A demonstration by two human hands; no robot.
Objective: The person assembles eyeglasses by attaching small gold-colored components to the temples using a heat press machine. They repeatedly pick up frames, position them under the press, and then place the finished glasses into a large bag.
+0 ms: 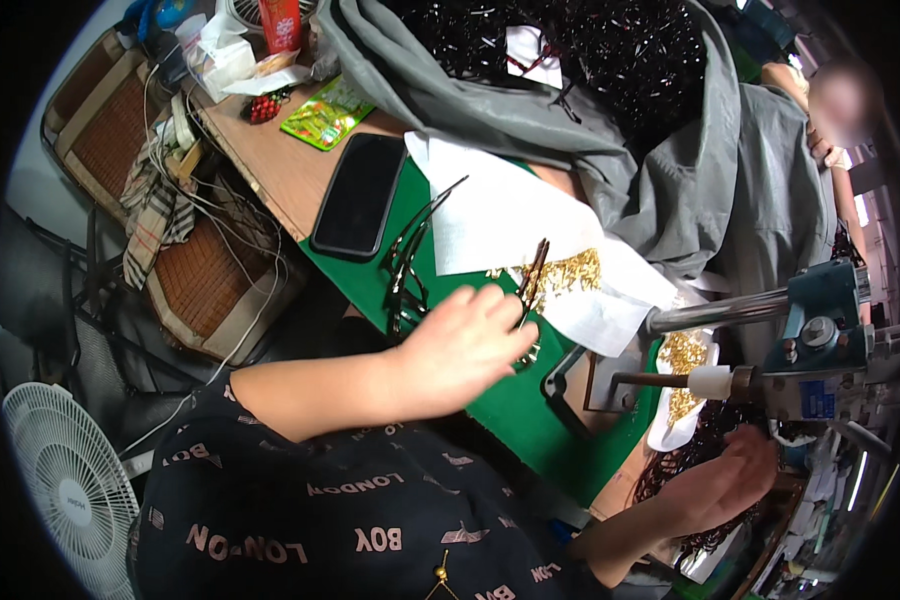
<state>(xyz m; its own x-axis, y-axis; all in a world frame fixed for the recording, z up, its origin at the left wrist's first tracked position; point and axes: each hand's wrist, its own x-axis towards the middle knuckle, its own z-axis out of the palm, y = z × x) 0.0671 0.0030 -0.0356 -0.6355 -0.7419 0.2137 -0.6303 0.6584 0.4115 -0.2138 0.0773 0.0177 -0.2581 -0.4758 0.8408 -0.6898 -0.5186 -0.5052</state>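
Note:
My left hand (pixel 470 335) is closed over the green mat (pixel 510 430), palm down with fingers curled. Slim dark glossy strips (pixel 537 270), which look like eyeglass temples, stick out past its fingers. Beside its wrist lies a loose bunch of similar dark temples (pixel 402 270). Small gold metal pieces (pixel 570 278) are heaped on white paper (pixel 490 215) just beyond the fingers. Over at the lower right, my right hand (pixel 720 485) is beside a heap of dark reddish-brown temples (pixel 660 475), below the bench machine (pixel 810 345). Its fingers are blurred, and what they hold cannot be made out.
A black phone (pixel 360 195) and a green packet (pixel 327 113) lie at the left. Grey cloth (pixel 660 220) surrounds a big pile of black glossy pieces (pixel 610 60) at the back. A white tray (pixel 660 425) holds more gold pieces. A chair (pixel 205 285) and fan (pixel 70 500) stand left.

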